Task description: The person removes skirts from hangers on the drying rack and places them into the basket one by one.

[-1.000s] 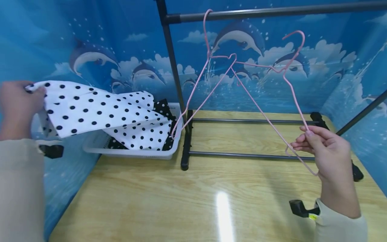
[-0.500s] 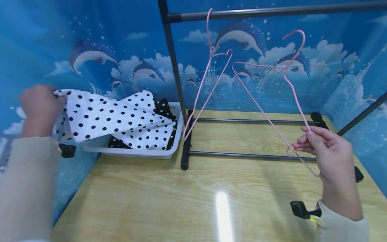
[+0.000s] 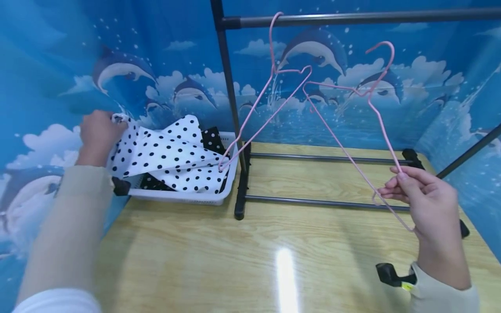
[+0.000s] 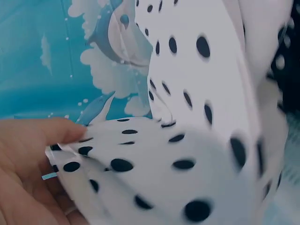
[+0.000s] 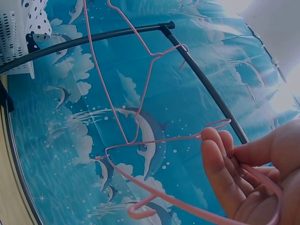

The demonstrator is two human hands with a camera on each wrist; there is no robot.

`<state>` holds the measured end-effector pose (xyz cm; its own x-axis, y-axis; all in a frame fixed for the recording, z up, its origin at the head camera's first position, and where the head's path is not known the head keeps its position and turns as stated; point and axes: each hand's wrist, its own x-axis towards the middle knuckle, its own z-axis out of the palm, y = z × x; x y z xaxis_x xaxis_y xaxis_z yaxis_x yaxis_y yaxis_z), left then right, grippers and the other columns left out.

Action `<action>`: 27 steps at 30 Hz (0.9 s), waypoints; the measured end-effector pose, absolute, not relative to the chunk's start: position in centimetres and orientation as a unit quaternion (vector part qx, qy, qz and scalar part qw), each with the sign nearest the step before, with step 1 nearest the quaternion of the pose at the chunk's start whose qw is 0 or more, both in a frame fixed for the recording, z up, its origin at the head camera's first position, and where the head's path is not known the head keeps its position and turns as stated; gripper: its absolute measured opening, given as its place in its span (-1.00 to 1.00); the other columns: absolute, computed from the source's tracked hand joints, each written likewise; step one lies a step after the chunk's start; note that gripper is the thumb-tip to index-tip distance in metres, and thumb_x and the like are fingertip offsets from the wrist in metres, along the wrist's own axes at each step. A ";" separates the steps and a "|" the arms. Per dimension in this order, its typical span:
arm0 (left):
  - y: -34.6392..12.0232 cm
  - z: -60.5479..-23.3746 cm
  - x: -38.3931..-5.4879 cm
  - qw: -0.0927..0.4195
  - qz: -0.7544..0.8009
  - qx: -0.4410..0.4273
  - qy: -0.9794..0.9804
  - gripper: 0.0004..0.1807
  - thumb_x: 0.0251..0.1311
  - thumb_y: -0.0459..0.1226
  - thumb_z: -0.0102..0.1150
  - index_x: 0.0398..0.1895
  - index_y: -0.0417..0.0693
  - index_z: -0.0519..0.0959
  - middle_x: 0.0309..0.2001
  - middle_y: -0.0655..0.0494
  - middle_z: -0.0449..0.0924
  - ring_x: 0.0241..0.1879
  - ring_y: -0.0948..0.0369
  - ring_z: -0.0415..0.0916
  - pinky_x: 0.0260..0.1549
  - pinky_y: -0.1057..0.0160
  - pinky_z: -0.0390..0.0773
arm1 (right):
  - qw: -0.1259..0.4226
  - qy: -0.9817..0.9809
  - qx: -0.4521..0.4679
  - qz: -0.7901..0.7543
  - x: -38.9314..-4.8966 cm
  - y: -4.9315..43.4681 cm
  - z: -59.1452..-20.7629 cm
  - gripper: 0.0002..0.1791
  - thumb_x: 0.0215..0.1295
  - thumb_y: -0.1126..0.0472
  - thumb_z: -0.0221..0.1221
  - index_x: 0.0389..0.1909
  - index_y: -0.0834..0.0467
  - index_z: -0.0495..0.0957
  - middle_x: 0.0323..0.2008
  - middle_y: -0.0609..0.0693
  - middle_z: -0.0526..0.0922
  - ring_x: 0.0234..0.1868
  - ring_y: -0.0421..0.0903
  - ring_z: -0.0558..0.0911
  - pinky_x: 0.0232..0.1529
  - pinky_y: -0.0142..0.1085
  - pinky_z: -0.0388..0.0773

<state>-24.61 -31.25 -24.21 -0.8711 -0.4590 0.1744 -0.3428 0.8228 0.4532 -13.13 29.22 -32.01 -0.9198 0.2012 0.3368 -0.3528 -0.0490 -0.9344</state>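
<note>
My left hand (image 3: 102,134) pinches the edge of a white cloth with black polka dots (image 3: 164,150). In the left wrist view the cloth (image 4: 187,154) spreads out from between thumb and fingers, partly blurred. Its far part lies in a white plastic basket (image 3: 188,198), over a black cloth with white dots (image 3: 212,139). My right hand (image 3: 428,195) holds a pink clothes hanger (image 3: 340,150) by one end, its hook pointing up. Another pink hanger (image 3: 270,82) hangs from the rack's rail, its lower end overlapping the basket's right side in the head view.
A black garment rack stands on the wooden table (image 3: 195,248), with its top rail (image 3: 352,18) across the back. Two low bars (image 3: 325,201) join its feet near the tabletop. A blue dolphin-print curtain (image 3: 156,48) surrounds the table behind and at the sides.
My left hand has moved right toward the basket with the white cloth, which now sags and bunches more. The hanging hanger has swung about. My right hand stays nearly still.
</note>
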 end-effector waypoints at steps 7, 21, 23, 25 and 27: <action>-29.9 -26.3 -26.8 0.114 -0.264 0.228 -0.930 -0.47 0.45 0.03 -0.12 0.08 -0.26 0.51 -0.35 -0.09 0.44 -0.39 0.03 0.43 -0.51 0.17 0.46 | 0.201 -0.658 0.066 0.723 -13.0 29.0 -31.9 -0.76 0.35 0.26 0.15 -0.06 0.30 0.61 -0.46 0.05 0.67 -0.50 -0.16 0.72 -0.42 -0.39 0.63; -23.0 -28.6 -29.1 0.093 -0.150 0.180 -0.968 -0.64 0.51 -0.22 -0.19 0.01 -0.29 0.54 -0.19 -0.22 0.53 -0.21 -0.08 0.47 -0.25 -0.01 0.48 | 0.218 -0.672 0.052 0.706 -12.9 28.6 -31.8 -0.79 0.37 0.24 0.14 -0.10 0.28 0.60 -0.48 0.02 0.67 -0.52 -0.19 0.71 -0.44 -0.42 0.63; -22.3 -29.2 -29.5 0.095 -0.147 0.187 -0.967 -0.64 0.50 -0.22 -0.18 0.03 -0.27 0.55 -0.16 -0.22 0.56 -0.19 -0.09 0.51 -0.23 -0.02 0.51 | 0.219 -0.670 0.055 0.708 -12.9 28.6 -31.8 -0.78 0.36 0.25 0.14 -0.09 0.30 0.60 -0.48 0.04 0.66 -0.52 -0.18 0.71 -0.44 -0.41 0.63; -21.6 -29.8 -29.7 0.091 -0.148 0.193 -0.966 -0.64 0.50 -0.23 -0.17 0.10 -0.26 0.54 -0.09 -0.23 0.58 -0.13 -0.11 0.53 -0.18 -0.06 0.53 | 0.220 -0.669 0.058 0.708 -12.9 28.5 -31.8 -0.77 0.36 0.25 0.14 -0.09 0.31 0.60 -0.48 0.04 0.66 -0.52 -0.17 0.71 -0.44 -0.40 0.63; -21.1 -30.4 -29.9 0.084 -0.146 0.194 -0.967 -0.63 0.50 -0.24 -0.17 0.16 -0.24 0.51 0.00 -0.23 0.57 -0.06 -0.13 0.52 -0.12 -0.09 0.53 | 0.221 -0.668 0.060 0.708 -12.9 28.5 -31.8 -0.78 0.36 0.26 0.14 -0.09 0.32 0.60 -0.48 0.05 0.66 -0.52 -0.17 0.71 -0.44 -0.40 0.63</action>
